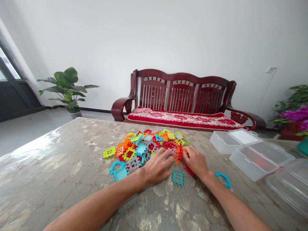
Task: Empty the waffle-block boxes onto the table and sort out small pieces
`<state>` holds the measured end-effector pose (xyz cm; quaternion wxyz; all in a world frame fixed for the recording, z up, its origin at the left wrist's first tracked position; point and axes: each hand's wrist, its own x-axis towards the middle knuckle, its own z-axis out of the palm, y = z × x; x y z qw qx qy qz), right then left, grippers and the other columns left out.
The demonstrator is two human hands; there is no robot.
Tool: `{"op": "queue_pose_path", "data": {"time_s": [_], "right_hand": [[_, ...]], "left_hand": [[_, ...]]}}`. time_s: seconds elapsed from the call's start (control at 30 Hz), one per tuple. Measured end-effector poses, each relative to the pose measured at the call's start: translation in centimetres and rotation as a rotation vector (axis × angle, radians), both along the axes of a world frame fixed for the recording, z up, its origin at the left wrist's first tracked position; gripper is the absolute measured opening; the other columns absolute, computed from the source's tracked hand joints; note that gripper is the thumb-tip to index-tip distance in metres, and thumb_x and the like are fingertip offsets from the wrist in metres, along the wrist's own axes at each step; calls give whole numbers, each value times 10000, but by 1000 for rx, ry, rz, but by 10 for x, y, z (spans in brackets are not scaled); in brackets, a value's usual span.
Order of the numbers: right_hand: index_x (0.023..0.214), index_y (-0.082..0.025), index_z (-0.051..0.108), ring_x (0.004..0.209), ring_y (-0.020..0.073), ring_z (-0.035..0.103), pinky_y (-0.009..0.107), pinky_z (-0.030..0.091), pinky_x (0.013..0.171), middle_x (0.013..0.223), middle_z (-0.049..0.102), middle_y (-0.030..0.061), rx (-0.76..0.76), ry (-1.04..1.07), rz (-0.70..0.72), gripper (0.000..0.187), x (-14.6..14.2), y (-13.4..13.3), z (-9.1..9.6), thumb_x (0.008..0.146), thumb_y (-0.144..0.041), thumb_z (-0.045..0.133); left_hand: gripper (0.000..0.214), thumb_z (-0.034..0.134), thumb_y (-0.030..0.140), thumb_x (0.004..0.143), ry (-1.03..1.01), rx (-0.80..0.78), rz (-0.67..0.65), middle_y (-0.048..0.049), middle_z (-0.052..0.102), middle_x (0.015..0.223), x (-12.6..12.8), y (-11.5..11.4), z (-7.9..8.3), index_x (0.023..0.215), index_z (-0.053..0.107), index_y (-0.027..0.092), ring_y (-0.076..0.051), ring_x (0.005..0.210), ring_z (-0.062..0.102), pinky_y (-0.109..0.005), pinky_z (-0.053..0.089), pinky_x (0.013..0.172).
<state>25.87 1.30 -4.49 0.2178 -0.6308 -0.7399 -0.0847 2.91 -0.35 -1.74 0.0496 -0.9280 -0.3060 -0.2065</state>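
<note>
A heap of flat, colourful interlocking plastic tiles [146, 146] lies in the middle of the marbled table [60, 166]. My left hand [157, 166] rests palm down at the heap's near edge, fingers curled onto the tiles. My right hand [195, 161] is beside it, fingers pinched around an orange tile [177, 154] that stands on edge between both hands. A red tile [189, 170] peeks from under my right hand. A teal tile [177, 177] lies between my wrists, another teal tile [223, 179] right of my right forearm.
Clear plastic boxes [252, 158] with lids stand on the table's right side. Behind the table is a dark red wooden bench [183, 93] with a floral cushion. A potted plant [67, 86] stands at the back left, purple flowers [297, 115] at the far right.
</note>
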Motion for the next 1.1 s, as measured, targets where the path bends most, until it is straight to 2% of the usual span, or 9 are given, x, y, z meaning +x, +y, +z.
{"op": "queue_pose_path", "data": {"time_s": [0.1, 0.27, 0.33, 0.4, 0.53, 0.63, 0.73, 0.9, 1.1], "right_hand": [[962, -219, 656, 825, 187, 635, 272, 406, 661, 973, 685, 60, 38, 41, -33, 271, 5, 15, 5, 978, -301, 398], [1134, -222, 646, 1016, 218, 644, 320, 481, 844, 1109, 677, 87, 77, 199, 23, 335, 17, 30, 7, 976, -315, 365], [1139, -224, 656, 1048, 219, 645, 340, 486, 903, 1137, 675, 89, 49, 238, 31, 361, 26, 24, 8, 971, -323, 351], [1154, -224, 661, 1070, 228, 644, 362, 482, 946, 1180, 670, 92, 0, 229, 15, 372, 40, 12, 9, 958, -362, 377], [1317, -206, 596, 1253, 315, 549, 452, 409, 1065, 1364, 598, 129, -175, 75, -25, 563, 78, -19, 13, 806, -442, 611], [1379, -210, 560, 1293, 335, 524, 449, 408, 1068, 1426, 557, 145, -411, 16, -14, 739, 106, -41, 12, 670, -352, 713], [1343, -227, 597, 1283, 312, 540, 417, 413, 1065, 1412, 576, 133, -533, 7, 49, 718, 122, -56, 6, 630, -227, 678], [1109, -230, 716, 1078, 270, 647, 379, 455, 961, 1156, 703, 110, -390, -68, 18, 485, 115, -66, -1, 676, -100, 541], [993, -225, 733, 931, 246, 657, 321, 454, 833, 962, 712, 76, -345, -140, 32, 402, 81, -50, 11, 669, -90, 538]], "left_hand": [[143, 564, 280, 900, -33, 44, 4, -58, 620, 1169, 15, 22, 5, 1026, 611, 229, -235, 1055, 517, -388, 495, 946], [195, 585, 331, 915, -134, 40, 98, -98, 592, 1245, 23, 44, 8, 1066, 643, 221, -268, 1192, 494, -460, 448, 1022], [238, 625, 384, 895, -173, 4, 55, -97, 583, 1292, 20, 40, 5, 1074, 655, 229, -285, 1264, 458, -477, 410, 1067], [301, 636, 463, 884, -151, -55, -87, -84, 607, 1282, 15, 28, 0, 1081, 659, 237, -274, 1266, 469, -446, 400, 1080], [537, 605, 631, 847, 18, -160, -323, -77, 639, 1254, 12, -1, -10, 1224, 602, 247, -258, 1205, 528, -395, 426, 1034], [510, 586, 584, 882, 140, -182, -307, -74, 628, 1266, 16, -12, -13, 1280, 563, 267, -253, 1167, 555, -370, 446, 984], [375, 588, 464, 918, 196, -190, -261, -72, 638, 1195, 22, -14, -12, 1231, 587, 259, -232, 1090, 583, -339, 462, 937], [263, 616, 377, 897, 199, -179, -236, -70, 644, 1083, 24, -13, -11, 1115, 609, 230, -227, 1027, 581, -330, 472, 914], [298, 617, 265, 874, 52, -151, -190, -70, 625, 1220, 4, -4, 3, 1165, 574, 212, -213, 1102, 554, -340, 457, 987]]}}
